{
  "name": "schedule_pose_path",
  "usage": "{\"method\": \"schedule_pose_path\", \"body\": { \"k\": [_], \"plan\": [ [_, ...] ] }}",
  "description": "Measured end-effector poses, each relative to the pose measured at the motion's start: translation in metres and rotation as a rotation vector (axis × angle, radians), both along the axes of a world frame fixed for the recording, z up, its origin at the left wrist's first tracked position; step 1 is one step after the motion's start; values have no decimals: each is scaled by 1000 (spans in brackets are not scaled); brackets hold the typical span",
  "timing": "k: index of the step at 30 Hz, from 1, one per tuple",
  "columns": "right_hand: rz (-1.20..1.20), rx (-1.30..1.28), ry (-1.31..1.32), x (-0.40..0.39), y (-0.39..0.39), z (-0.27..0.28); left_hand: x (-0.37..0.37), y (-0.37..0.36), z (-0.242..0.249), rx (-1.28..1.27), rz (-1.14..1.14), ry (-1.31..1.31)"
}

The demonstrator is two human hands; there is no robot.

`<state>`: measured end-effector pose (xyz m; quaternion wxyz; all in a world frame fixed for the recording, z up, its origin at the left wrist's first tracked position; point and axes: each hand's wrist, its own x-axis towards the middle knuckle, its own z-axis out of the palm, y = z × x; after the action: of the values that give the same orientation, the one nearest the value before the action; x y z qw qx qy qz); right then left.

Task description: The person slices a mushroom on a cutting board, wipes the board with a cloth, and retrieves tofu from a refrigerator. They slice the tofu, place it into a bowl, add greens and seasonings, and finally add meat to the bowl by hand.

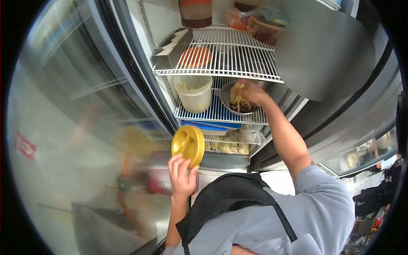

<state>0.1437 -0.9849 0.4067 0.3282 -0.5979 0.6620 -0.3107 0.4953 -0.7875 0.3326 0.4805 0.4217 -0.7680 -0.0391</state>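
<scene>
My right hand (251, 91) reaches into an open fridge and pinches a bunch of yellow noodles (239, 102) over a metal bowl (226, 97) on the middle wire shelf (204, 114). Outside the fridge, lower and to the left, my left hand (180, 175) holds a round yellow plate (188, 144) by its lower rim, tilted on edge. My grey sleeve and black apron fill the bottom of the view.
A clear plastic tub (194, 91) stands left of the bowl. The upper wire shelf (238, 51) carries an orange-lidded container (196, 56), a jar and bagged food. Blue trays (210, 126) and more bags lie lower down. The steel fridge door (76, 127) stands open at left.
</scene>
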Motion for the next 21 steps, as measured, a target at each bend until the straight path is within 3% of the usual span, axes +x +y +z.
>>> {"method": "schedule_pose_path", "body": {
  "k": [3, 4, 10, 15, 21],
  "plan": [
    [350, -165, 519, -25, -8, -31, -32, -37, 47, -104, 48, -115],
    [288, -89, 464, -14, 9, 3, -42, -53, 58, -163, 74, -161],
    [100, -264, 486, -20, 23, -2, -75, -141, 82, -373, 145, -395],
    [111, -302, 747, -21, 26, -12, -82, -198, 106, -130, 171, -543],
    [68, -462, 568, -30, 29, -29, -92, -194, 112, 92, 265, -797]
  ]
}}
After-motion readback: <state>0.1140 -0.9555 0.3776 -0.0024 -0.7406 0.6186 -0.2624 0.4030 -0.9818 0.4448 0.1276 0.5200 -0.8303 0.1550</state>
